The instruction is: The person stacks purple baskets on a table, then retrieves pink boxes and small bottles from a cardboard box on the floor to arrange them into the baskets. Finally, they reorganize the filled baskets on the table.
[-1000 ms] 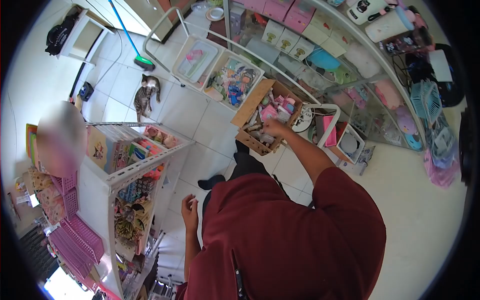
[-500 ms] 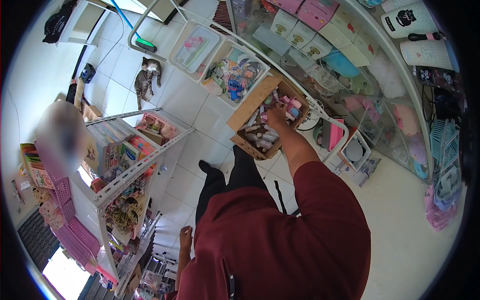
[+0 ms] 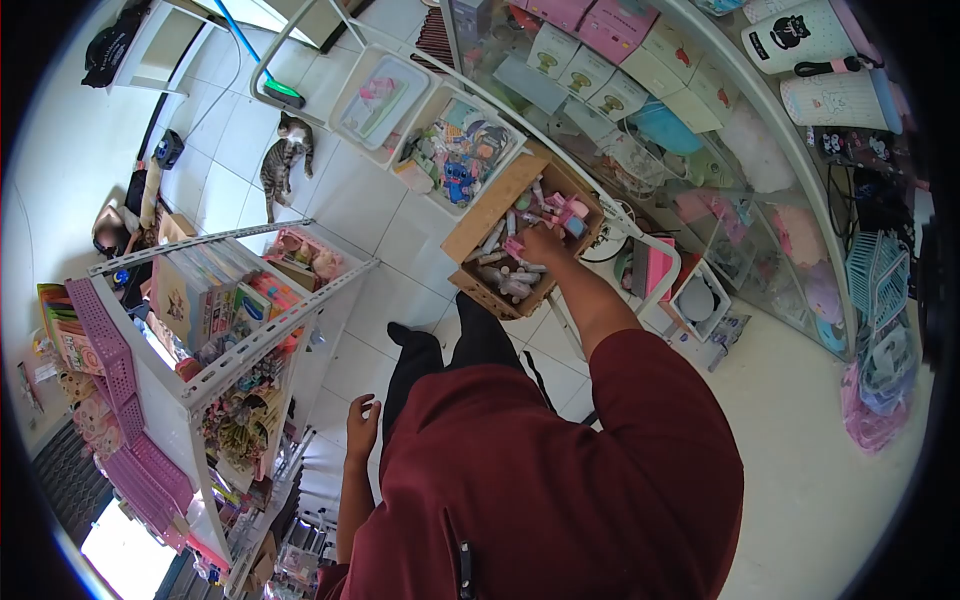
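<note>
My right hand (image 3: 543,245) reaches down into an open cardboard box (image 3: 490,215), its fingers curled among the contents. Small pink items (image 3: 515,247) lie against the fingertips; what the fingers grip, if anything, is hidden. Several clear small bottles or tubes (image 3: 515,285) fill the near part of the box, with pink and pale pieces (image 3: 570,212) on the far side. My left hand (image 3: 363,428) hangs beside my body, with its fingers loosely bent, the thumb apart and nothing in it.
Beyond the box, a white bin (image 3: 420,135) holds colourful packets, beside another white bin (image 3: 350,110). A glass display case (image 3: 620,130) runs along the right. Shelving with goods (image 3: 290,330) stands left. A cat (image 3: 285,160) lies on the tiles; a person (image 3: 115,235) is behind the shelving.
My right hand has shifted slightly within the box, and a pink item now shows at its fingertips. My left hand has risen a little and its fingers have loosened. The view has shifted slightly.
</note>
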{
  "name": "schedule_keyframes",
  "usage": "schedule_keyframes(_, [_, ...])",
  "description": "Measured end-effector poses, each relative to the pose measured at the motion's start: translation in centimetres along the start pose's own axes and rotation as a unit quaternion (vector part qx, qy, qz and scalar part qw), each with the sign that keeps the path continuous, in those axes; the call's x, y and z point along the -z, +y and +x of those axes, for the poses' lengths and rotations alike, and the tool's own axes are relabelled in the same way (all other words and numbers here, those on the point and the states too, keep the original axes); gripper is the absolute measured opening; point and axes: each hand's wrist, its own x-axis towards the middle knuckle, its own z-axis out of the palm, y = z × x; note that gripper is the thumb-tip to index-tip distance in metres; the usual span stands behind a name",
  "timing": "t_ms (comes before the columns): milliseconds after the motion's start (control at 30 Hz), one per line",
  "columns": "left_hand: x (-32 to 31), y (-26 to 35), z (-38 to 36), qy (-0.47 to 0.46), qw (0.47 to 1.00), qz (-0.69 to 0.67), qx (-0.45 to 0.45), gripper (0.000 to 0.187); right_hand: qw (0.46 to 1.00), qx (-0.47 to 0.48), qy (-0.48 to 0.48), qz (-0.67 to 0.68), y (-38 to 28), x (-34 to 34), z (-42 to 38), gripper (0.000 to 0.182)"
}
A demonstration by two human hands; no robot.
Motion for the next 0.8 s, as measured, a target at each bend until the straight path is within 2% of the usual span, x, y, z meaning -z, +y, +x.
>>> schedule_keyframes(133, [0.0, 2.5, 0.4, -0.023, 0.999, -0.02, -0.013, 0.035, 0.996, 0.055, 0.018, -0.066, -0.2, -0.3, 0.5, 0.05])
schedule_keyframes(200, [0.1, 3.2, 0.6, -0.026, 0.999, -0.011, -0.035, 0.034, 0.986, 0.148, -0.035, -0.075, 0.1, 1.1, 0.7, 0.049])
schedule_keyframes(233, [0.3, 3.2, 0.2, -0.032, 0.998, 0.001, -0.053, 0.032, 0.985, 0.15, -0.04, -0.074, 0.5, 1.1, 1.3, 0.049])
schedule_keyframes(300, [0.5, 3.2, -0.3, -0.033, 0.998, 0.0, -0.051, 0.03, 0.954, 0.208, -0.139, -0.167, 1.1, 1.5, 3.0, 0.05])
schedule_keyframes(333, [0.6, 3.1, -0.4, -0.027, 0.998, 0.004, -0.059, 0.03, 0.951, 0.203, -0.136, -0.192, 0.2, 3.5, 1.8, 0.042])
schedule_keyframes(367, [0.7, 3.2, -0.4, -0.022, 0.997, 0.008, -0.069, 0.03, 0.951, 0.204, -0.135, -0.192, 0.3, 3.2, 2.2, 0.042])
schedule_keyframes(433, [0.8, 3.1, -0.5, -0.019, 0.998, 0.009, -0.065, 0.029, 0.966, 0.19, -0.016, -0.172, 1.0, 3.0, 2.5, 0.034])
schedule_keyframes(467, [0.8, 3.1, -0.6, -0.018, 0.998, 0.01, -0.061, 0.029, 0.966, 0.189, -0.017, -0.173, 1.5, 2.8, 2.4, 0.034])
schedule_keyframes(533, [0.6, 3.3, -0.8, -0.026, 0.998, 0.002, -0.054, 0.029, 0.969, 0.184, 0.103, -0.131, 1.8, 3.5, 1.2, 0.03])
schedule_keyframes(600, [0.4, 4.0, 0.0, -0.031, 0.998, -0.007, -0.053, 0.028, 0.97, 0.167, 0.141, -0.111, 0.9, 4.5, 0.6, 0.032])
schedule_keyframes(667, [0.1, 5.6, 0.7, -0.032, 0.994, -0.009, -0.109, 0.03, 0.968, 0.15, 0.177, -0.092, -0.6, 6.1, -1.0, 0.034])
schedule_keyframes(733, [-0.7, 8.0, 2.0, -0.043, 0.989, -0.04, -0.132, 0.032, 0.966, 0.23, 0.12, -0.008, -4.3, 10.8, -6.2, 0.034])
schedule_keyframes(800, [-1.6, 12.2, 2.7, -0.074, 0.978, -0.059, -0.185, 0.036, 0.947, 0.297, -0.033, 0.118, -7.1, 13.3, -9.0, 0.033])
